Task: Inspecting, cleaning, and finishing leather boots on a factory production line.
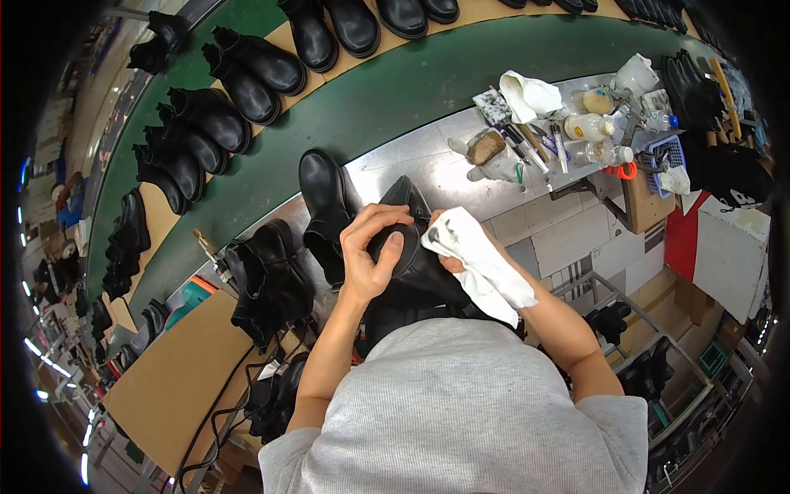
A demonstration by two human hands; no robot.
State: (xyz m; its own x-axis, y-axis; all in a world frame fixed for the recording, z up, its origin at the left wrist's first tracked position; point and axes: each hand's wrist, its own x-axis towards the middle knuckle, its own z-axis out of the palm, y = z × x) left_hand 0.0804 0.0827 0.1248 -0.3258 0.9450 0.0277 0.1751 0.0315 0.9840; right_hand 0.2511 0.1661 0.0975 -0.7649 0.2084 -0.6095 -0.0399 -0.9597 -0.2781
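A black leather boot [415, 267] is in front of my body, near the bench's front edge. My left hand [368, 251] is closed on it, fingers bent over its upper part and thumb along the side. My right hand [448, 257] grips a white cloth [485, 267] with dark smudges, held against or just beside the boot's right side; whether it touches I cannot tell. The cloth's loose end hangs over my right wrist. Another black boot [321, 185] stands on the metal ledge to the left of my left hand.
A green conveyor belt [395, 95] carries rows of black boots [263, 70] along the far side. On the metal ledge to the right are a brown block [486, 148], pens, bottles [588, 127] and a blue basket [665, 165]. More boots [267, 272] are stacked at left.
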